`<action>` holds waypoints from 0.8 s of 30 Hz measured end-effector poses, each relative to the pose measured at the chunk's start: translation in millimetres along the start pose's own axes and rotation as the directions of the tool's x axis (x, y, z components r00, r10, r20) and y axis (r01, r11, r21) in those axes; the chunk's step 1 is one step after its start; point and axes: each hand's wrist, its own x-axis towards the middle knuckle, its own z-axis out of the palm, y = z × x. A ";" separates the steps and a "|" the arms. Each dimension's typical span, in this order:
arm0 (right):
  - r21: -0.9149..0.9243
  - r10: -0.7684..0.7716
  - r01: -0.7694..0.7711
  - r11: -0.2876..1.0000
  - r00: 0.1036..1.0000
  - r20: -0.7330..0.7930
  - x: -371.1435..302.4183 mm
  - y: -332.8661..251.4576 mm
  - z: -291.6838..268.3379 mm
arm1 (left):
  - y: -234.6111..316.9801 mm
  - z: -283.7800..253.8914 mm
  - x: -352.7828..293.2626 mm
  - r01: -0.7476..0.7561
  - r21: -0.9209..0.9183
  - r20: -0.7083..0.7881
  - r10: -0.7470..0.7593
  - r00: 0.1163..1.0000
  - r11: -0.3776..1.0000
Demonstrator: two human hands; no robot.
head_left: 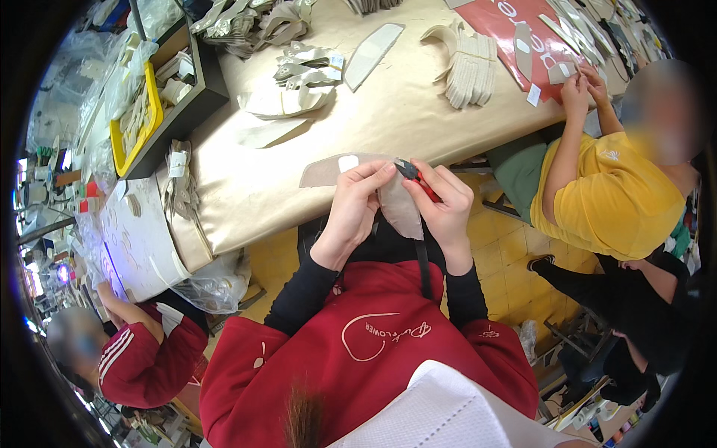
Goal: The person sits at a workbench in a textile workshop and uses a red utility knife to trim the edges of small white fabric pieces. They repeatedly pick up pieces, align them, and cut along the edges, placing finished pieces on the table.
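Just off the table's near edge, my left hand (pixel 352 210) pinches the upper edge of a curved grey-beige fabric piece (pixel 401 213). One arm of the piece lies toward the left over the table edge with a white sticker (pixel 348 163) on it; the other hangs down between my hands. My right hand (pixel 449 207) is closed around small thread snips (pixel 407 169) with dark blades and a red handle. The blade tips are at the fabric's top edge, close to my left fingertips. Whether the blades touch the fabric, I cannot tell.
Brown paper covers the table (pixel 299 205). Bundles of curved fabric pieces (pixel 469 67) and a single flat piece (pixel 373 54) lie on it. At left stand a dark box (pixel 213 86) and a yellow tray (pixel 153 123). A person in yellow (pixel 609 194) works at right, another person in red (pixel 142 358) at lower left.
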 end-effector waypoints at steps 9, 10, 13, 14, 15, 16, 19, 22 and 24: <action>0.099 -0.113 0.116 0.988 0.993 -0.037 -1.2 7.9 6.1 | 2.4 -3.2 1.2 0.050 -0.030 0.040 -0.049 0.998 0.998; 0.109 -0.120 0.124 0.986 0.992 -0.036 -1.7 10.2 8.4 | 2.1 -3.5 1.7 0.049 -0.050 0.030 -0.047 0.998 0.998; 0.139 0.024 -0.016 0.990 0.998 -0.050 1.2 17.9 15.7 | 3.9 -6.4 1.8 0.014 0.018 -0.026 -0.013 1.000 1.000; 0.148 0.100 -0.091 0.985 0.993 -0.056 4.2 20.4 17.7 | 5.3 -7.8 1.5 -0.015 0.037 -0.027 0.016 1.000 0.999; 0.189 0.208 -0.186 0.964 0.973 -0.098 11.9 24.9 22.4 | 7.4 -9.6 1.3 -0.039 0.055 -0.036 0.041 0.999 0.998; 0.073 0.242 -0.236 0.969 0.967 -0.081 23.1 31.0 24.9 | 9.4 -11.5 1.1 -0.069 0.068 -0.039 0.072 0.997 0.995; -0.201 0.024 -0.031 0.979 0.999 -0.037 49.3 39.5 28.3 | 15.0 -17.3 2.5 -0.097 0.136 -0.084 0.109 0.991 0.986; -0.086 -0.065 0.069 0.994 0.997 0.049 53.5 31.6 31.7 | 16.7 -23.6 3.9 -0.221 0.307 -0.150 0.277 0.949 0.926; 0.239 0.232 -0.320 0.917 0.914 0.334 31.3 15.5 29.2 | 15.4 -27.5 6.0 -0.255 0.346 -0.144 0.319 0.937 0.903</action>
